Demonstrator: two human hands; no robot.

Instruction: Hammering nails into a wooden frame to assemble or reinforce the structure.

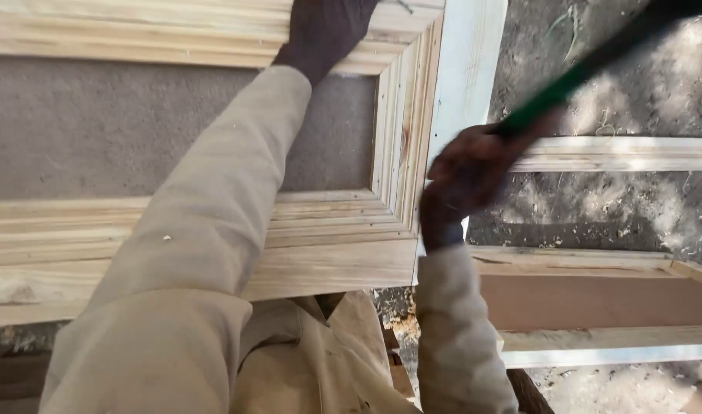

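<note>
One panelled wooden door [343,253] lies flat, filling the view from nine o'clock round to twelve; its grey panel [98,130] is boxed by ribbed pale moulding [401,130]. Two hands at work, both the person's own, both in tan sleeves [213,222]. Left hand [324,31] at twelve o'clock, pressed down on the top moulding strip, fingers cut off by the frame edge, so whether they are spread I cannot tell. Right hand [462,180] at centre, just off the door's right stile [470,69], curled tight round one green-handled tool [565,88]; handle runs up toward one o'clock, blurred, its head out of view. From three to five o'clock, on sawdusted ground [634,207]: one pale plank [619,153], and below it one more frame [596,303] with a brown panel, lying apart from the door. One wood scrap [401,376] at six o'clock, between the sleeves.
</note>
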